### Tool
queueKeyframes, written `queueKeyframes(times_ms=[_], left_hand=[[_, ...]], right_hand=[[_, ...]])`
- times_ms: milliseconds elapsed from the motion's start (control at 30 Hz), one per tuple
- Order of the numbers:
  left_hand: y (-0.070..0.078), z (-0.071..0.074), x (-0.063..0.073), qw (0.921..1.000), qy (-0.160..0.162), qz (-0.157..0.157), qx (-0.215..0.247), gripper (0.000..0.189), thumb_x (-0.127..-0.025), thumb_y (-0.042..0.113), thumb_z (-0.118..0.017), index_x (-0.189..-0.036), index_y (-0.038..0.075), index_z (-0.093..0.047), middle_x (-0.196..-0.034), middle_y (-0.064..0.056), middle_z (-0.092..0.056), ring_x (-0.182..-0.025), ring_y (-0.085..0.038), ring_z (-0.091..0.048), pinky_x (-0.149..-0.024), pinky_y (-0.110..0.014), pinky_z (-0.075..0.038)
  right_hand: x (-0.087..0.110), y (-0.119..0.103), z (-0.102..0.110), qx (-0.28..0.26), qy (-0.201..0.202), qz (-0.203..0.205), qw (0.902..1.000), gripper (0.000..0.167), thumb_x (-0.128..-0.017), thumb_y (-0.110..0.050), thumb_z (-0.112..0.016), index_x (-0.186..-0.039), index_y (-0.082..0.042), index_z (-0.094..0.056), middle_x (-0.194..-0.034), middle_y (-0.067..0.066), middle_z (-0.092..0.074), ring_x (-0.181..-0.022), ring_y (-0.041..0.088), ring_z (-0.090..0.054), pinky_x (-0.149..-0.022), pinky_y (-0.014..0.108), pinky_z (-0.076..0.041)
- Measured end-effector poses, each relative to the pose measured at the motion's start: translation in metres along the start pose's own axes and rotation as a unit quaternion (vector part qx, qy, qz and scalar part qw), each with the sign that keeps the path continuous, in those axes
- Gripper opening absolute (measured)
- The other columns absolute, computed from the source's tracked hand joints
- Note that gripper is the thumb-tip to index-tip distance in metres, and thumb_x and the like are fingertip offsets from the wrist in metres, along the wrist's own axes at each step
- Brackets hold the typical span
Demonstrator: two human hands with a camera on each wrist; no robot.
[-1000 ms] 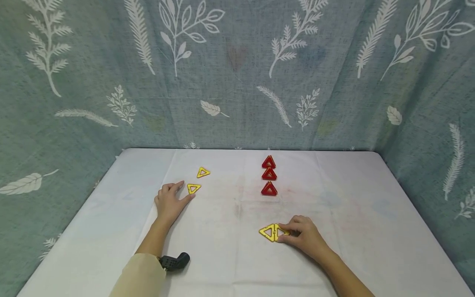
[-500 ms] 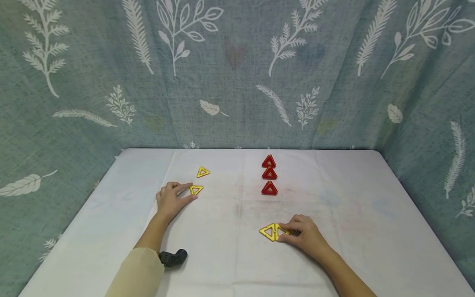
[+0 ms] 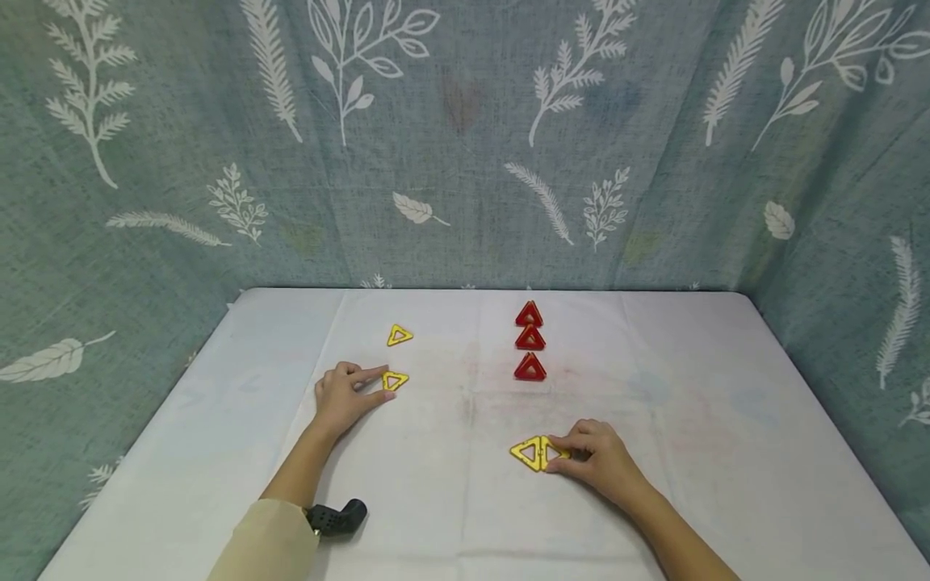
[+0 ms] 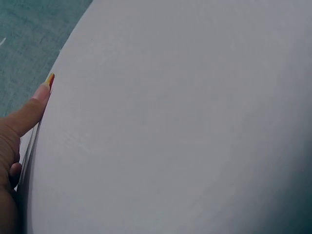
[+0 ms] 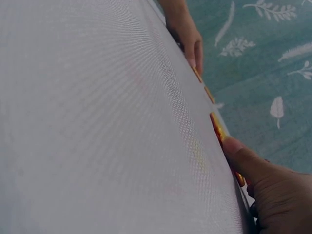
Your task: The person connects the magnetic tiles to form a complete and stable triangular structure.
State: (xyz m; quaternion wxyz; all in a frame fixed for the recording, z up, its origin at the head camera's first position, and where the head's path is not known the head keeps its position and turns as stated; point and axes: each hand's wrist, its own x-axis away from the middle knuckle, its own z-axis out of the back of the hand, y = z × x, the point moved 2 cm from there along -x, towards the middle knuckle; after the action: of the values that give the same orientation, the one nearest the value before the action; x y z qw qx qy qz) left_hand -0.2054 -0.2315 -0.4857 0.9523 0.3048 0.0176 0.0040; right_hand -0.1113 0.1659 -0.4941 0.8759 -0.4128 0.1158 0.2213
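Observation:
In the head view my left hand (image 3: 343, 403) pinches a yellow triangular magnetic tile (image 3: 404, 378) between thumb and forefinger, flat on the table. Another yellow triangle tile (image 3: 393, 339) lies just beyond it. My right hand (image 3: 601, 461), nearer the front, grips the right one of two yellow triangle tiles (image 3: 517, 452) joined edge to edge; its fingers partly cover that tile. In the left wrist view a fingertip touches the thin yellow-and-red edge of the tile (image 4: 50, 79). The right wrist view shows the thumb (image 5: 243, 156) on the joined tiles (image 5: 217, 125), seen edge-on.
Three red triangular pieces (image 3: 530, 369) stand in a row toward the back of the white-covered table (image 3: 450, 500). A black wrist device (image 3: 337, 518) sits by the left sleeve (image 3: 269, 537). A leaf-patterned green curtain (image 3: 465, 161) surrounds the back and sides.
My left hand has closed thumb and forefinger on the nearer single yellow tile and slid it right and slightly toward me. The right hand and its joined tiles have stayed in place.

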Motion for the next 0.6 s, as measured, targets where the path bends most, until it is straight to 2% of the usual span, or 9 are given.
queueKeyframes(times_ms=[267, 433, 600], left_hand=[[0.018, -0.011, 0.011, 0.9992, 0.007, -0.040, -0.001, 0.049, -0.072, 0.038, -0.080, -0.117, 0.020, -0.069, -0.098, -0.009, -0.046, -0.092, -0.027, -0.037, -0.092, -0.048, -0.023], [0.026, -0.015, 0.017, 0.9996, 0.010, -0.025, 0.007, 0.050, -0.072, 0.037, -0.081, -0.117, 0.019, -0.069, -0.096, -0.008, -0.044, -0.092, -0.026, -0.034, -0.088, -0.046, -0.023], [0.036, -0.022, 0.023, 0.9992, 0.011, -0.037, -0.004, 0.051, -0.068, 0.037, -0.083, -0.114, 0.019, -0.071, -0.098, -0.009, -0.048, -0.092, -0.027, -0.038, -0.090, -0.048, -0.023]], right_hand=[[0.001, 0.000, 0.001, 0.002, 0.003, -0.001, 1.0000, 0.035, -0.066, -0.030, -0.084, -0.095, -0.012, -0.077, -0.073, -0.016, -0.057, -0.067, 0.001, -0.041, -0.062, 0.020, -0.034], [0.001, 0.000, 0.001, 0.004, 0.005, -0.001, 1.0000, 0.035, -0.067, -0.032, -0.083, -0.095, -0.013, -0.077, -0.073, -0.017, -0.056, -0.067, 0.001, -0.040, -0.062, 0.020, -0.033], [0.001, 0.000, -0.001, 0.006, 0.002, -0.006, 1.0000, 0.036, -0.065, -0.032, -0.084, -0.095, -0.014, -0.077, -0.073, -0.017, -0.055, -0.067, 0.000, -0.040, -0.062, 0.020, -0.033]])
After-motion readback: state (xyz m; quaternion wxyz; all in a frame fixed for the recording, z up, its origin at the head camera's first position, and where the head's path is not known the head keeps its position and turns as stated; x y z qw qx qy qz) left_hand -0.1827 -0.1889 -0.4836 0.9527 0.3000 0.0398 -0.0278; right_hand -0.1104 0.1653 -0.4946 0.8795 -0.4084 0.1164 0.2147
